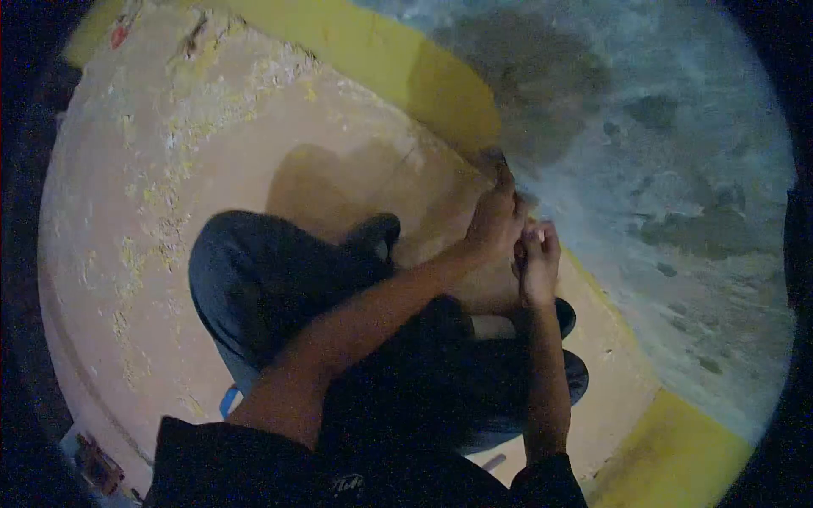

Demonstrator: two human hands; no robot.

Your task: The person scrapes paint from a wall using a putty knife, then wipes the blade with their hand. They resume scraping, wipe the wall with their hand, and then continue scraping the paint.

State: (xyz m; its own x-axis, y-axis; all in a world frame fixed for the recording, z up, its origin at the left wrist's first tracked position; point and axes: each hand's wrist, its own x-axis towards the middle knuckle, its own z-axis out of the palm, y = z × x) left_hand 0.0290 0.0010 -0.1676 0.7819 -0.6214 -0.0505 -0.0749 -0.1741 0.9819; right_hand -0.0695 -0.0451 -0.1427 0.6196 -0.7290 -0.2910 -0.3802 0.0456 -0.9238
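Note:
My left hand point(495, 222) reaches forward over the pale surface, close to a yellow band. Its fingers are curled, and a small dark shape shows at its far tip; whether that is a held thing or shadow I cannot make out. Beside it, slightly nearer to me, my right hand point(539, 258) is closed with its fingers bent in a pinch. Something small may be between those fingers, but it is too blurred to name. The two hands are almost touching. Below them are my crossed legs in dark trousers point(262, 271).
I sit on a pale, peeling surface point(169, 220). A yellow band point(381, 59) edges it, with a mottled blue-grey surface point(677, 186) beyond. Lower left lies a reddish-brown object point(99, 466). A small blue item point(229, 401) shows beside my leg. Shadows fall near the hands.

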